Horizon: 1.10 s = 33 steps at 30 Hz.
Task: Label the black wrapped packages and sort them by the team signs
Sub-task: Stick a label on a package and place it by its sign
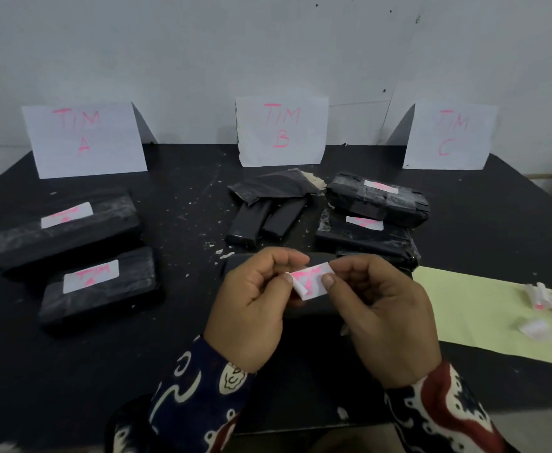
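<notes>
- Hands meet at centre: left hand (pixel 251 308) and right hand (pixel 382 308) each pinch one end of a small white label (pixel 312 281) with pink writing; its left corner is curled over, and the writing is only partly readable.
- Unlabelled package (pixel 320 258), directly beneath the hands, is mostly hidden by them; only its dark far edge and a strip below the label show.
- Three paper signs lean on the wall: TIM A sign (pixel 83 138) at 10 o'clock, TIM B sign (pixel 281 130) at 12 o'clock, TIM C sign (pixel 449 135) at 2 o'clock.
- Two labelled packages, far one (pixel 67 232) and near one (pixel 99 289), lie at 9 o'clock below the A sign; their label text is blurred.
- Two labelled packages are stacked at 1 o'clock, upper (pixel 377 199) resting partly on lower (pixel 366 238).
- Loose black wrap (pixel 273 188) drapes over two slim black bars (pixel 263 223) below the B sign.
- Yellow sheet (pixel 480 308) at 3 o'clock carries crumpled backing scraps (pixel 551 300), cut off at the frame edge.
- White crumbs speckle the black table (pixel 176 197).
</notes>
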Each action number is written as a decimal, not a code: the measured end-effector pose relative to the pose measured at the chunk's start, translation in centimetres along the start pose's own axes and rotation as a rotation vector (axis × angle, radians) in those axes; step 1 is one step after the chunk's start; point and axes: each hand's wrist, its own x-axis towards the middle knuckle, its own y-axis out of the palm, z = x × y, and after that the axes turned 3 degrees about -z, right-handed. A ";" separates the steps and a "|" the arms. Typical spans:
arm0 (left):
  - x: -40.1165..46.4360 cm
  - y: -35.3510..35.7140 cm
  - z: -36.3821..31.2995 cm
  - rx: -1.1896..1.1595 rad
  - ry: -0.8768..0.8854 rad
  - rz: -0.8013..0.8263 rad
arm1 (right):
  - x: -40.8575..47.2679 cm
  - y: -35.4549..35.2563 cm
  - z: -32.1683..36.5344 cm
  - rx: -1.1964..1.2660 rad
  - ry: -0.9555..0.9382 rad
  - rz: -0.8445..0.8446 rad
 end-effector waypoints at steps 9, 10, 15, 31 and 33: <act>0.2 -0.5 0.1 0.163 0.043 -0.008 | 0.5 0.9 0.3 0.015 0.046 0.019; 0.5 -0.7 0.1 0.174 0.031 -0.001 | 0.7 1.0 0.3 -0.005 0.045 0.017; 2.1 -1.7 -0.6 0.272 -0.009 -0.042 | 2.0 1.9 0.2 -0.088 0.059 0.004; 3.2 -3.0 1.7 0.821 0.199 -0.173 | 2.6 4.0 -1.1 -0.545 -0.065 0.056; 3.3 -3.0 1.9 0.863 0.215 -0.169 | 2.5 4.1 -1.4 -0.602 -0.103 0.038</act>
